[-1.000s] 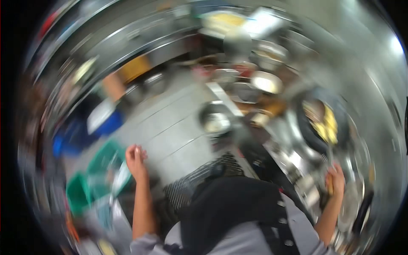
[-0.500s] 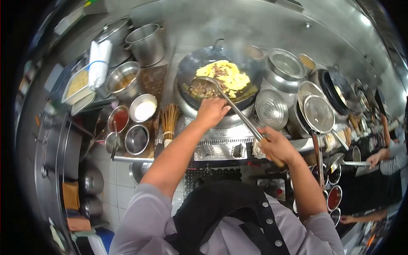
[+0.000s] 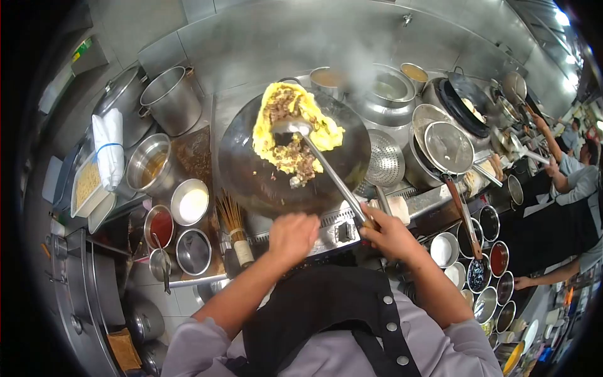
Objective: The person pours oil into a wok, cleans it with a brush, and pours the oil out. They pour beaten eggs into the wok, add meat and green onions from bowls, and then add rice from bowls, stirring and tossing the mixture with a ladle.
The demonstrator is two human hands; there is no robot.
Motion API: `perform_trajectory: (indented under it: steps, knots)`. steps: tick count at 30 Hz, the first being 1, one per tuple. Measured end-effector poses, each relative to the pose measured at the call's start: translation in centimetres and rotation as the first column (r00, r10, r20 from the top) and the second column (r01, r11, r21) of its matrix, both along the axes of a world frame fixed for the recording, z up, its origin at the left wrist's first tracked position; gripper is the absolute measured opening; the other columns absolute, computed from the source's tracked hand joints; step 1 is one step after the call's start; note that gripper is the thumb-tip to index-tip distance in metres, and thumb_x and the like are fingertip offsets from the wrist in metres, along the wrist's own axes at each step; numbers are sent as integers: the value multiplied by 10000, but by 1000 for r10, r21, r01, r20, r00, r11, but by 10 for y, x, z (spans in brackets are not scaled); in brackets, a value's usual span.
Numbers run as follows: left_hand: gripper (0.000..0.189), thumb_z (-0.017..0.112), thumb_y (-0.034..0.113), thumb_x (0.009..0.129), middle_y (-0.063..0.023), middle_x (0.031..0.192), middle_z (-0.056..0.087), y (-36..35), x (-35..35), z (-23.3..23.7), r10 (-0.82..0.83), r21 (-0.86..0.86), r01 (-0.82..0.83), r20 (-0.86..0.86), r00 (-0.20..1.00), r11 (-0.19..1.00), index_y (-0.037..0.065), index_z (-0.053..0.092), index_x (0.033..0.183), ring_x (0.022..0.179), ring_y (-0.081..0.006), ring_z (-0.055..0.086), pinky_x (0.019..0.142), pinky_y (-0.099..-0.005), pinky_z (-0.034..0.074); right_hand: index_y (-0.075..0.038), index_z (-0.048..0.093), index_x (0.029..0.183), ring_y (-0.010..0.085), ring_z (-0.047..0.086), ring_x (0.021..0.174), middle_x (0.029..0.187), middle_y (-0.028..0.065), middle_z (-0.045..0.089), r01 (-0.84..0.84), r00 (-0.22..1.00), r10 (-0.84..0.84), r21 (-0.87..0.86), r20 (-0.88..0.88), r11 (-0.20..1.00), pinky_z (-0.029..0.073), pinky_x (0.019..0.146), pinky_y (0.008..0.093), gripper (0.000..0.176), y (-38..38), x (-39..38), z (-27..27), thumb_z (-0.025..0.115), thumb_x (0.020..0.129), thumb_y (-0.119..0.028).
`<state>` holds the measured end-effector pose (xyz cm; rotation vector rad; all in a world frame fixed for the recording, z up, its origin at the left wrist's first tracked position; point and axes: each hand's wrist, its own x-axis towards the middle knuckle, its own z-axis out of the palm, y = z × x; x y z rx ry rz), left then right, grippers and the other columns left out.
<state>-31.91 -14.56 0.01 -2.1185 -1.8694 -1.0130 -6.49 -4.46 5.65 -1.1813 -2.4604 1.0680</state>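
Observation:
A large dark wok (image 3: 248,179) is tilted over the stove in front of me. Yellow egg (image 3: 323,133) mixed with brown minced pieces (image 3: 301,163) lies in it, some of it piled up at the far side. My left hand (image 3: 294,239) is closed at the wok's near edge; its fingers curl out of sight round the grip. In my right hand (image 3: 388,234) is the wooden end of a long-handled ladle (image 3: 336,176). The ladle's bowl rests among the food in the wok.
Left stand a bowl of white contents (image 3: 190,202), a bowl of red sauce (image 3: 159,226), a bundled bamboo brush (image 3: 235,229) and pots. A perforated skimmer (image 3: 383,157) and wire strainers (image 3: 449,147) sit right. Co-workers (image 3: 565,188) stand at far right.
The wok has come toward me and tipped, with my left hand drawn back along with it. Egg and mince have shifted up and left. The ladle has moved slightly left.

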Motion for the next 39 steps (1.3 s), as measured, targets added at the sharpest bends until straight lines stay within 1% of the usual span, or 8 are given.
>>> perform_trajectory:
  steps: [2,6,8,18,28,30,34,39]
  knots:
    - [122,672,198,874,-77,729,633,33,-17,15,8,48,-11,67,998,999,109,651,793,712,-312,642,653,-463,504,-76,470,1498,277,694,939,1100,159,706,-69,878,-339,-791,-337,608,545,806,395,520,-19,24,0,557,1025,-273]
    - [121,693,193,871,-94,759,676,95,-41,-4,73,7,-73,67,995,997,92,684,805,723,-319,662,665,-449,526,-51,555,1400,260,673,1070,1223,152,675,-176,881,-417,-973,-224,150,515,939,387,499,-12,82,-109,487,1051,-401]
    - [123,694,190,873,-91,763,673,111,-42,-12,103,15,-104,62,993,994,90,677,804,727,-317,660,668,-448,524,-58,636,1297,380,660,1144,1273,223,666,-52,973,128,-357,193,933,497,980,392,547,1,91,-208,550,974,-492]
    - [121,691,214,906,-82,818,624,119,-27,-16,181,3,-181,-57,982,983,94,696,923,807,-310,599,746,-438,456,-90,593,1382,428,580,1257,1380,264,588,65,866,54,-220,498,973,482,1031,472,570,80,91,-426,571,947,-458]
    - [181,652,250,952,-84,868,645,109,-30,-18,180,-21,-180,19,983,983,79,707,977,868,-306,607,777,-433,446,17,597,1284,422,693,965,1012,225,695,70,995,-95,-559,-16,826,549,862,456,527,16,117,-35,716,909,-334]
    - [206,631,266,967,-89,891,659,111,-36,-17,147,-102,-142,40,988,985,76,708,987,890,-309,615,788,-441,450,12,570,1320,448,686,932,929,224,693,129,970,-129,-15,-206,992,553,834,474,557,12,90,11,730,902,-320]
    - [186,628,254,961,-92,974,653,103,-35,-16,164,-122,-158,40,986,980,99,714,1018,962,-307,611,842,-458,458,-23,407,1460,488,675,927,985,249,688,-137,930,127,7,346,990,540,827,522,675,50,-24,-25,715,882,-188]
    - [437,697,252,906,-146,1240,555,47,-49,-29,250,21,-252,68,966,967,99,608,1305,1189,-362,523,993,-483,441,-66,306,1546,237,630,600,824,138,622,40,958,-128,-324,-255,945,526,508,374,706,85,-59,-30,610,909,-45]
